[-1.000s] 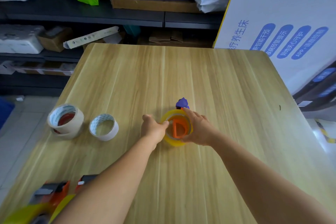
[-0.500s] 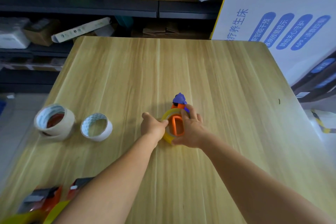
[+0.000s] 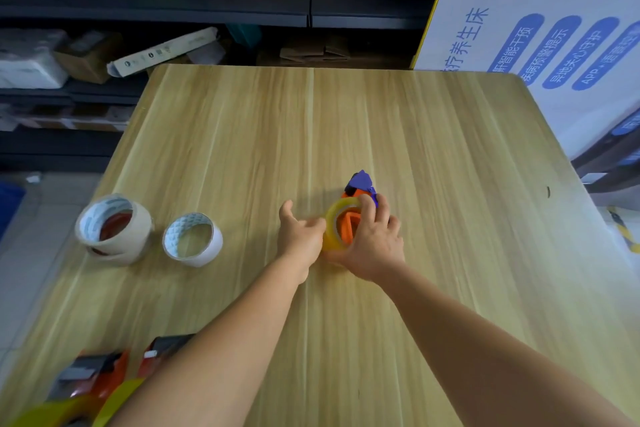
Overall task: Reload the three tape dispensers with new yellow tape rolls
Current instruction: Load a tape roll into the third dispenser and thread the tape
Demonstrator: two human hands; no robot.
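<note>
The table (image 3: 346,135) carries everything for the job. At its near left corner lie two orange dispensers (image 3: 100,378), each seemingly already fitted with a yellow roll (image 3: 114,404), though the frame edge and the left forearm cut them off, so I cannot be sure they are fully seated. Farther left sit two white cores (image 3: 114,229), one stacked on something reddish, and a third core (image 3: 192,239) just beside them; these look like the spent rolls taken out.

In the middle is the third dispenser (image 3: 356,215), orange with a purple head pointing far, with a yellow tape roll (image 3: 334,229) around its hub. The right hand (image 3: 372,243) is clasped over roll and dispenser, fingers curled across the top. The left hand (image 3: 299,236) presses its fingertips against the roll's left side, thumb raised free.

By my reckoning the task is in its last third: two reloaded, this one being pushed home, with the tape end likely left to thread through the head
</note>
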